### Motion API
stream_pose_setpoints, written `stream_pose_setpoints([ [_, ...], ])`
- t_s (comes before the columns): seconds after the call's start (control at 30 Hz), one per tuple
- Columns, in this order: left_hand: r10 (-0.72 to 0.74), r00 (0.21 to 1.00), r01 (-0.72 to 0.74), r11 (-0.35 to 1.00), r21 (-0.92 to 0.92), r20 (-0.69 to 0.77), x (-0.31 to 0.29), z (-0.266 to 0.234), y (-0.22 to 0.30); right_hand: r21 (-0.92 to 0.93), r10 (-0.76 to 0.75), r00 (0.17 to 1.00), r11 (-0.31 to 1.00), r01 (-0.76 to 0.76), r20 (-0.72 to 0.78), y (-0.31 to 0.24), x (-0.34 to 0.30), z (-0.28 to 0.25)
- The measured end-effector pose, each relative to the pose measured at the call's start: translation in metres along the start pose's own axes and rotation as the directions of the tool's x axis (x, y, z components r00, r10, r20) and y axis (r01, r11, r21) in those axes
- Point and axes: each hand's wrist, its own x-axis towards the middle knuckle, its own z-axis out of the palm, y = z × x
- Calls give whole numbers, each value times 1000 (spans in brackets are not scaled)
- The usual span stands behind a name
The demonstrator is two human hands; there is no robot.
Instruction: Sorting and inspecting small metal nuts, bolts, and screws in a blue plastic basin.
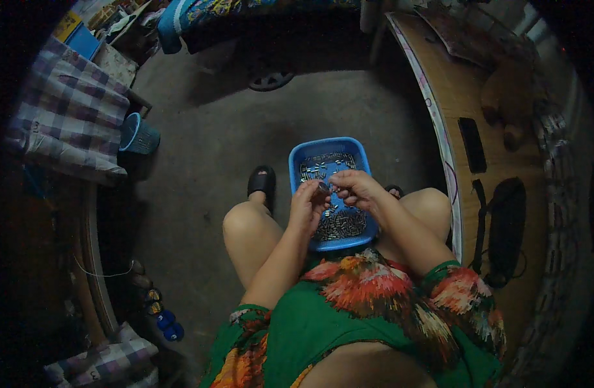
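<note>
A blue plastic basin (pixel 298 154) is in front of me between my knees. Many small shiny metal cylinders (pixel 341 225) are heaped at its near end, and more lie scattered at the far end. Over the basin, my left hand (pixel 306 202) has its fingers curled around a small dark round piece (pixel 323 187). My right hand (pixel 357 187) is close beside it, thumb and fingertips pinched together. Whatever sits in that pinch is too small to make out.
On the right, a wooden bench (pixel 462 97) holds a dark phone-like slab (pixel 472 145) and a black bag-like item (pixel 507 220). To the left are a checked cloth (pixel 77 110) and a blue-green bin (pixel 140 134). Blue slippers (pixel 170 326) lie lower left.
</note>
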Motion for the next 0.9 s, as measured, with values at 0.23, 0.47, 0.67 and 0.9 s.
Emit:
stream_pose_setpoints([
  [0.23,-69,997,69,998,4,26,1,-3,0,-64,-56,997,997,52,-61,6,2,3],
  [0.47,-99,994,100,995,-10,35,-1,2,2,-115,-65,995,992,55,-77,7,2,3],
  [0.67,-73,996,73,997,-10,43,1,-2,-1,-214,-83,992,975,61,-98,7,1,8],
  [0.9,-74,996,72,997,41,51,2,-6,-2,-327,-30,995,945,-1,-90,7,1,2],
])
